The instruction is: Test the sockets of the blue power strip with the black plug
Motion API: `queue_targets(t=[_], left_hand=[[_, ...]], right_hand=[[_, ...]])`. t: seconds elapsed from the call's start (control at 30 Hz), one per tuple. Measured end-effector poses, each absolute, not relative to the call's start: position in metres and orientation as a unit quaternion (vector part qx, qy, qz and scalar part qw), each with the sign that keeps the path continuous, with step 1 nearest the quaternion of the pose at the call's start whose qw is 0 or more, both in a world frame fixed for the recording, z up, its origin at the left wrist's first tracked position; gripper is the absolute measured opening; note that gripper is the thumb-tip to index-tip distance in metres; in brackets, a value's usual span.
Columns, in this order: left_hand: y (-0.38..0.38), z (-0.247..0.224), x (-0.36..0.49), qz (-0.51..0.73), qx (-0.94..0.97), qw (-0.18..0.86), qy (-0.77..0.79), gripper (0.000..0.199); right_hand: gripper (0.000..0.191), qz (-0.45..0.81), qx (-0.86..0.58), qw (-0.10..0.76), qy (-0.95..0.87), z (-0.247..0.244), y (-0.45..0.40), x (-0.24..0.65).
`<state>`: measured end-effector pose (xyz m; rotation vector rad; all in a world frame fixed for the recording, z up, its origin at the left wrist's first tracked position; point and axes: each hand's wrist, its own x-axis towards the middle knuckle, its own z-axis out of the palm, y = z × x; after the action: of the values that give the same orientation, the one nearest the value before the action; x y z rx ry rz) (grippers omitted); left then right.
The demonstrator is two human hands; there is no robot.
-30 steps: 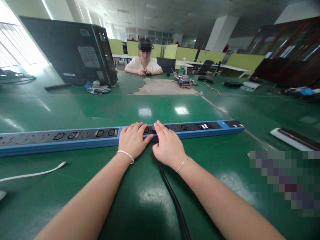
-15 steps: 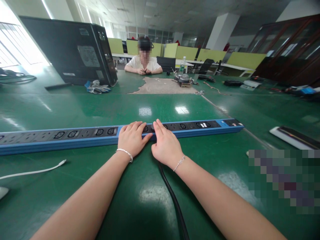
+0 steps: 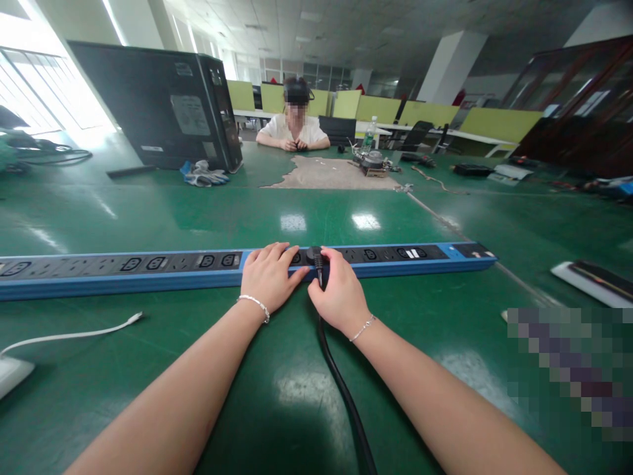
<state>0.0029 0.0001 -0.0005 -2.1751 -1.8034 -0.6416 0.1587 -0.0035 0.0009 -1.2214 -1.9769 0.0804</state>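
Note:
A long blue power strip [image 3: 425, 267] with black sockets lies across the green table. A black power plug [image 3: 314, 254] sits in one of its sockets near the middle. My left hand [image 3: 271, 274] rests flat on the strip just left of the plug, fingers stretched out. Beside the plug on its right is my right hand [image 3: 341, 290], its fingers curled against the plug's side and its thumb by the cord. The thick black cord [image 3: 341, 382] runs from the plug under that hand and down toward me.
A black computer case [image 3: 163, 105] stands back left, with work gloves [image 3: 204, 173] before it. Another person [image 3: 294, 128] sits across the table. A bottle [image 3: 370, 134] and small parts lie behind. A white cable [image 3: 74, 336] lies at left, a white-and-black object [image 3: 593, 280] at right.
My right hand has slid back and right from on top of the plug, which now shows. My left hand stays on the strip. The view has shifted slightly.

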Motion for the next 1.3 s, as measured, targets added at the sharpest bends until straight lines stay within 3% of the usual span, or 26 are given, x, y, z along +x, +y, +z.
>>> queue_targets(t=[0.13,0.33,0.47,1.3], left_hand=[[0.000,-0.001,0.003,-0.222,-0.745,0.123,-0.617,0.043],[0.000,-0.001,0.004,-0.226,-0.744,0.128,-0.615,0.040],[0.000,-0.001,0.004,-0.226,-0.742,0.127,-0.618,0.040],[-0.001,0.000,0.004,-0.225,-0.743,0.135,-0.616,0.040]], right_hand=[[0.034,0.085,-0.498,0.416,-0.756,0.000,-0.005,0.157],[0.038,0.436,-0.434,0.497,-0.612,-0.004,0.000,0.150],[0.040,0.547,-0.405,0.523,-0.513,-0.001,0.000,0.145],[0.032,0.555,-0.361,0.536,-0.524,0.007,-0.012,0.140]])
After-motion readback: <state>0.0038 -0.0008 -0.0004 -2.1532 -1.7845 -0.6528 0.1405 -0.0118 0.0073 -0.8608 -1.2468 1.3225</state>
